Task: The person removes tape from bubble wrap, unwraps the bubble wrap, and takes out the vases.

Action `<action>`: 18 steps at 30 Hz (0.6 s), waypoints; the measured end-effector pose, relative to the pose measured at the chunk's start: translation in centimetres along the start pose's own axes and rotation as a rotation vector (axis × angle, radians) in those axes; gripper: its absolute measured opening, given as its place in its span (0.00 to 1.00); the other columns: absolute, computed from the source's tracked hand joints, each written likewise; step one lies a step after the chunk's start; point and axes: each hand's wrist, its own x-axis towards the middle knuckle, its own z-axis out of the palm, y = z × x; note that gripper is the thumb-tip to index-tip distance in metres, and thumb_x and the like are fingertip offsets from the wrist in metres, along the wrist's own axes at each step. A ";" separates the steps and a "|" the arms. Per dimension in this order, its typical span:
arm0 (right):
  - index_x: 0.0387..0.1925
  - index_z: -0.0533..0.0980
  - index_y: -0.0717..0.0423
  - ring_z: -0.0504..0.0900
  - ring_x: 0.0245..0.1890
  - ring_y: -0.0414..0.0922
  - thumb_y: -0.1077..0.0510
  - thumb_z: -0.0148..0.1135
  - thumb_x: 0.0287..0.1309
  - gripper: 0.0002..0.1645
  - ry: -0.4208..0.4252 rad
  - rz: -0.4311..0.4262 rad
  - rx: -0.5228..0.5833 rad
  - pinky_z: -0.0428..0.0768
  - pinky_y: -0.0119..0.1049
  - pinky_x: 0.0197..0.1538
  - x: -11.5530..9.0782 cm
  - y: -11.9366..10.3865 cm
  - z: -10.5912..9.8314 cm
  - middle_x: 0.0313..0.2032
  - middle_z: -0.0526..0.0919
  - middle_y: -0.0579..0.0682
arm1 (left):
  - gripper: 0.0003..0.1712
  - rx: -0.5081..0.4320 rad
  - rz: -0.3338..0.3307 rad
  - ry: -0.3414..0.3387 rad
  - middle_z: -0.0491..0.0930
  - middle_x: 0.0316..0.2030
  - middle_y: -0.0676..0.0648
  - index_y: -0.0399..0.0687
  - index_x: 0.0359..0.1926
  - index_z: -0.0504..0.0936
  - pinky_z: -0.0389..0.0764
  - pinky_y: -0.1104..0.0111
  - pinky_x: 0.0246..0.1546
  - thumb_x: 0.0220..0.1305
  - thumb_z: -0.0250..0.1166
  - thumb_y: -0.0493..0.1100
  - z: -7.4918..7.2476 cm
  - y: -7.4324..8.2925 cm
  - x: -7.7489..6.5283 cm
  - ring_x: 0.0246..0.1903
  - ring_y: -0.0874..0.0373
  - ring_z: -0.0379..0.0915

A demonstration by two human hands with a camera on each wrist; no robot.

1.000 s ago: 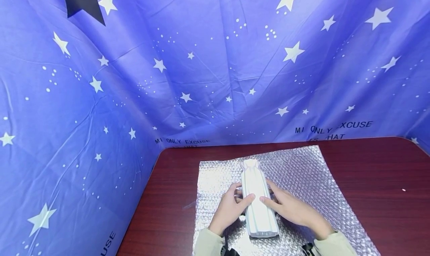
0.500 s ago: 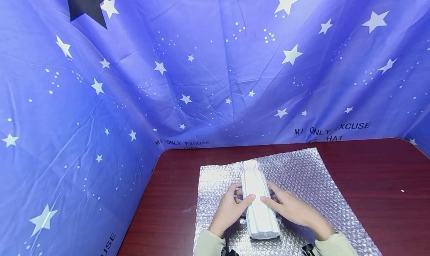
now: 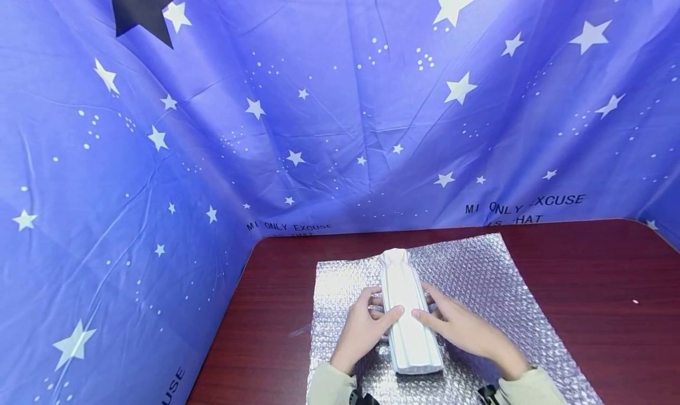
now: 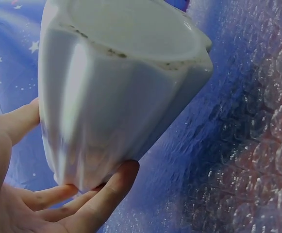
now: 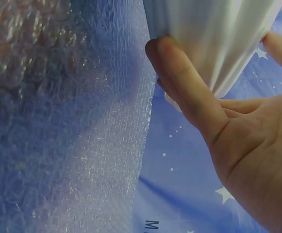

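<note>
A white fluted vase (image 3: 409, 328) with a narrowed neck lies lengthwise between my two hands, its mouth end pointing away and its base toward me. My left hand (image 3: 365, 331) grips its left side, thumb on top and fingers beneath. On the opposite side my right hand (image 3: 462, 328) holds it the same way. The left wrist view shows the vase's base (image 4: 136, 29) with dark specks along its rim, raised above the sheet. Under it spreads a sheet of bubble wrap (image 3: 478, 275).
The bubble wrap covers the middle of a dark red wooden table (image 3: 600, 275). A small pale speck (image 3: 635, 301) lies at the right. Blue star-printed cloth (image 3: 319, 98) walls in the back and sides.
The base end of the vase has tipped slightly up and its neck shifted a little. Both hands keep their hold. The head view has drifted slightly.
</note>
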 end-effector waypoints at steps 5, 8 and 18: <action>0.76 0.48 0.64 0.80 0.41 0.42 0.37 0.53 0.70 0.50 0.011 0.006 0.009 0.81 0.34 0.40 0.0 -0.3 0.0 0.41 0.82 0.48 | 0.39 -0.033 0.002 0.015 0.78 0.49 0.43 0.43 0.67 0.68 0.85 0.71 0.29 0.61 0.71 0.55 -0.2 0.3 0.0 0.35 0.61 0.82; 0.77 0.47 0.63 0.80 0.42 0.43 0.38 0.54 0.69 0.50 0.022 -0.008 0.020 0.81 0.34 0.41 0.0 -0.4 0.0 0.43 0.82 0.49 | 0.39 -0.053 0.004 0.026 0.76 0.50 0.42 0.44 0.66 0.68 0.86 0.71 0.31 0.60 0.72 0.54 -0.3 0.3 0.0 0.36 0.60 0.82; 0.76 0.50 0.56 0.79 0.43 0.43 0.39 0.59 0.66 0.48 0.046 -0.050 0.064 0.82 0.33 0.41 0.1 -0.6 0.2 0.50 0.79 0.57 | 0.45 -0.094 0.009 0.051 0.75 0.51 0.43 0.42 0.69 0.66 0.86 0.69 0.33 0.55 0.76 0.51 -1.0 0.6 -0.1 0.38 0.58 0.82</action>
